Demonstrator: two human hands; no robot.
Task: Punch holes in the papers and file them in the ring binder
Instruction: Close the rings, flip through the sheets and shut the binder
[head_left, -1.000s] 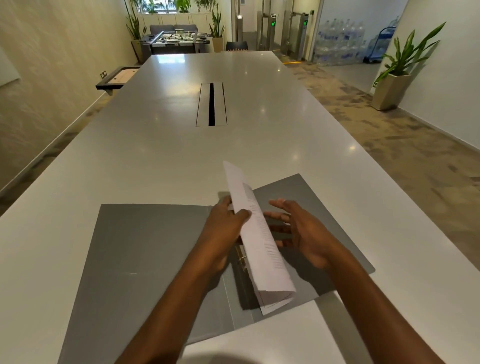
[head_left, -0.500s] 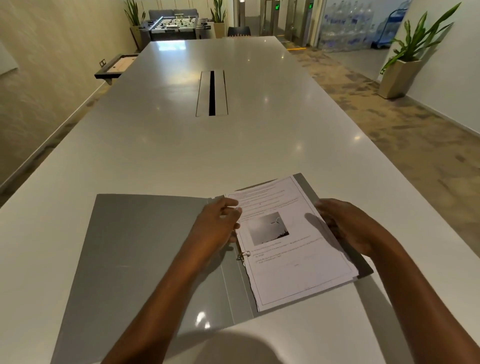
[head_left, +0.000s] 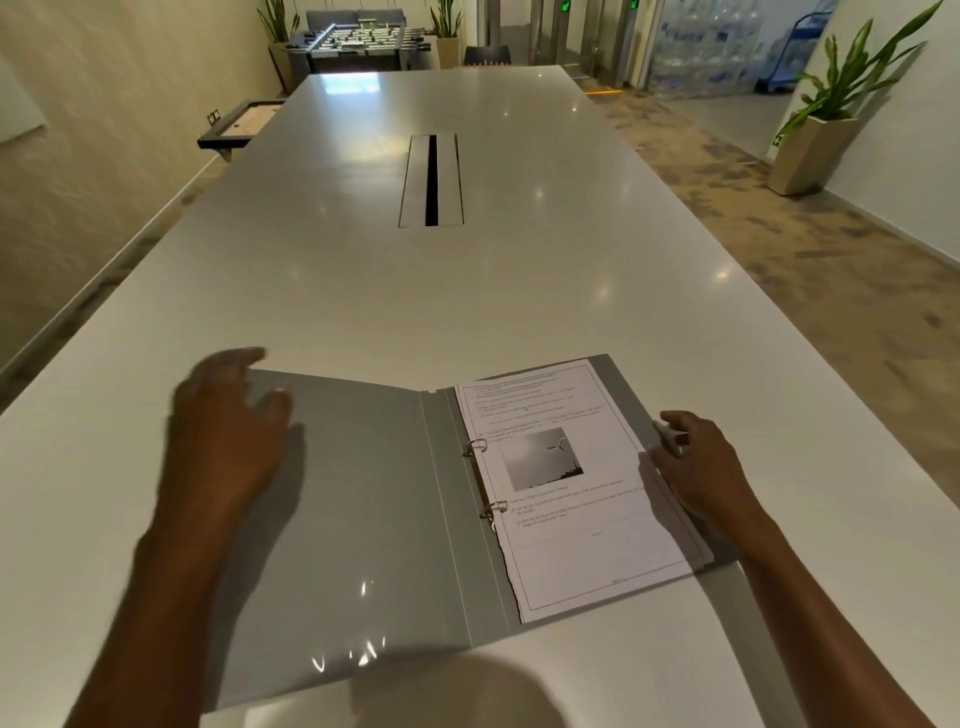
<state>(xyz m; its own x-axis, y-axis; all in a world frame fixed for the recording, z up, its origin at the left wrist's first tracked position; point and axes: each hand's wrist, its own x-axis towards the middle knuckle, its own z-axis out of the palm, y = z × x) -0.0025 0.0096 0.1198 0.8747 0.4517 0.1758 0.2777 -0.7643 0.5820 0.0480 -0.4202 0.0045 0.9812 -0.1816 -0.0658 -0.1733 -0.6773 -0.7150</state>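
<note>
your ring binder (head_left: 363, 519) lies open and flat on the white table (head_left: 467, 312), at the near end, toward 6 o'clock of the tabletop. the papers (head_left: 571, 493) sit on its right cover, at 3 o'clock from the spine, printed side up, with their left margin threaded on the two metal rings (head_left: 475, 447). your left hand (head_left: 228, 431) is blurred over the far left corner of the left cover, at 10 o'clock of the binder, fingers spread loosely and holding nothing. your right hand (head_left: 698, 467) is at the right edge of the papers, at 3 o'clock, fingers bent with the tips on that edge; whether they pinch the sheets or only rest there cannot be told. a cable slot (head_left: 430, 179) lies in the tabletop toward 12 o'clock, and a potted plant (head_left: 810, 145) stands on the floor at 2 o'clock.
</note>
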